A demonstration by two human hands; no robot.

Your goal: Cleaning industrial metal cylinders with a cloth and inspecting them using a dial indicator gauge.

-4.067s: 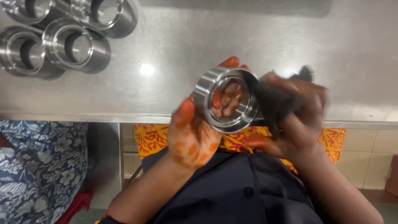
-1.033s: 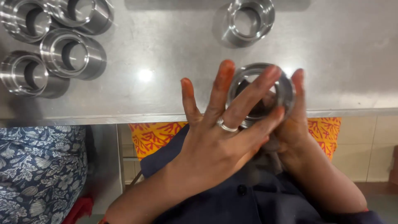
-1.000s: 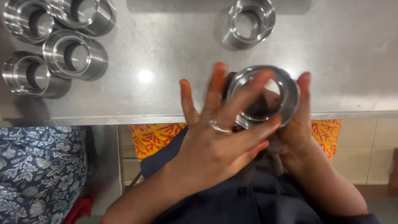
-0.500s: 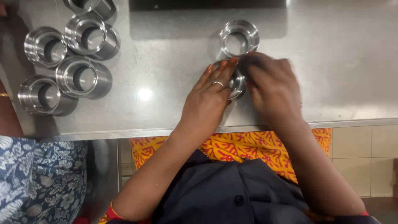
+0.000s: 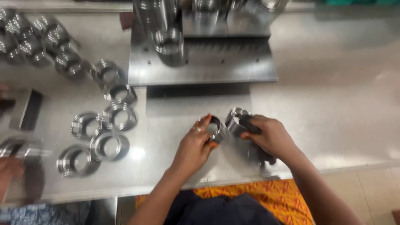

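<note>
Near edge: I see orange patterned cloth (image 5: 266,196) at the lap, just below the steel table (image 5: 333,104).
Left hand: my left hand (image 5: 196,143) is curled around a metal ring (image 5: 214,130), fingers over its rim and thumb under it; the ring sits at the table surface.
Right hand: my right hand (image 5: 268,137) is closed over a dark cloth (image 5: 258,152), fingertips pressed on a second metal ring (image 5: 236,121) that tilts just beside the first.
Risk at the hands: as I judge it, the tilted ring could roll away if the fingertips lift, since only its edge seems to bear on the table; the two rings stand near enough to knock together.
Left cluster: loose rings (image 5: 100,137) lie in a group, well apart from my hands.
Far left: blurred stacked rings (image 5: 37,39); another person's hand (image 5: 10,168) shows at the edge.
Far centre: a steel fixture plate (image 5: 204,62) carries an upright cylinder (image 5: 168,41).
Blur: motion smear leaves the grip details uncertain.
</note>
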